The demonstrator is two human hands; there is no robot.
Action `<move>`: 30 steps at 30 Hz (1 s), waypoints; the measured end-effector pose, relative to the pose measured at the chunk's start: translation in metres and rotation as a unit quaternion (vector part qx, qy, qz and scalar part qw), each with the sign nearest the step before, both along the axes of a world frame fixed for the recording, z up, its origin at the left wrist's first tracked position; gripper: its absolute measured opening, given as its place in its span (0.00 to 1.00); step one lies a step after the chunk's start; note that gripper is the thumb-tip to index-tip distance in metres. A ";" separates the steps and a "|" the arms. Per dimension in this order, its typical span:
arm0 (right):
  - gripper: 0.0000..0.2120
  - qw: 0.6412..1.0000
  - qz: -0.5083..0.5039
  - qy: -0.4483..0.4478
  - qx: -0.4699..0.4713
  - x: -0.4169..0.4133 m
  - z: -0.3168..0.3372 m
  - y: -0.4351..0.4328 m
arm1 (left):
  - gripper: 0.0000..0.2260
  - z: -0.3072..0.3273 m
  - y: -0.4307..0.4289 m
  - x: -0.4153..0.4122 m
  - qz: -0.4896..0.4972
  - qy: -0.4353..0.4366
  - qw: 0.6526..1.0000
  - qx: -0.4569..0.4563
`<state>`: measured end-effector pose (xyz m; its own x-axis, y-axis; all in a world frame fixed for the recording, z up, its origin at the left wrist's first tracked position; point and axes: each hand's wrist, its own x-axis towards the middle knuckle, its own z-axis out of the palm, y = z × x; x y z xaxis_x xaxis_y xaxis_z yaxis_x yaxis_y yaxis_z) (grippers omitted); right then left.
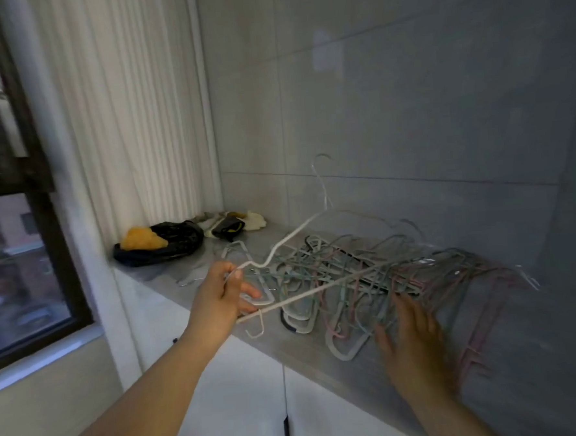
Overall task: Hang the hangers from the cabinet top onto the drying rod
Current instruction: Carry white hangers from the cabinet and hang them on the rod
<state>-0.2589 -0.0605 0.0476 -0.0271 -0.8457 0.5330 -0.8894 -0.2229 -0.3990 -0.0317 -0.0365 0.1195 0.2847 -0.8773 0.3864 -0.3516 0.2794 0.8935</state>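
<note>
One head view takes in the whole scene, looking down along a grey worktop (288,347) that tops white cabinet doors (246,389) and runs beside a tiled wall (408,109).

A tangled pile of hangers (350,274) in grey, green and pink lies on the worktop against the wall, spreading from its middle towards the right.

The left hand (222,297) is held over the front edge of the worktop. Its fingers (233,287) are curled round the near corner of a white hanger (292,235). That hanger is lifted and tilted: its hook points up in front of the wall, while its straight lower bar slants across the top of the pile.

The right hand (412,341) lies on the near right part of the pile with its fingers straight and spread, grasping nothing. It is blurred.

At the far end of the worktop, near a white curtain (121,110), sits a black bag (176,241) with something yellow (143,240) on it. Some crumpled cloth (233,223) lies just behind the bag. A dark-framed window (20,268) fills the left edge.
</note>
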 end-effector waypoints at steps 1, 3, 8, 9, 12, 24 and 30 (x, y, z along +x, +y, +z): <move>0.22 0.999 0.014 -0.021 -0.024 0.008 0.012 0.000 | 0.11 0.002 0.014 0.010 0.010 -0.012 1.000 -0.003; 0.22 0.996 0.026 -0.043 -0.079 0.028 0.037 0.006 | 0.11 0.006 0.046 0.028 0.031 -0.028 0.999 0.000; 0.27 0.992 0.107 -0.019 -0.066 0.090 0.095 0.056 | 0.10 0.016 0.156 0.072 0.069 -0.056 0.996 -0.010; 0.25 0.990 0.126 -0.004 -0.064 0.102 0.098 0.068 | 0.10 0.017 0.183 0.083 0.081 -0.056 0.995 -0.012; 0.12 0.975 0.210 -0.010 -0.077 0.142 0.105 0.108 | 0.10 0.019 0.264 0.115 0.130 -0.071 0.989 -0.002; 0.15 0.816 0.574 0.060 -0.030 0.349 0.101 0.369 | 0.07 0.019 0.588 0.187 0.364 -0.123 0.905 0.181; 0.14 0.712 0.690 0.107 -0.072 0.443 0.102 0.506 | 0.11 0.017 0.718 0.198 0.508 -0.113 0.818 0.243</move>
<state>0.1838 0.4451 0.1496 0.8719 0.0755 0.4839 0.1800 -0.9683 -0.1731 0.1659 0.6818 0.1367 0.9322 -0.2971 0.2069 -0.3541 -0.6291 0.6920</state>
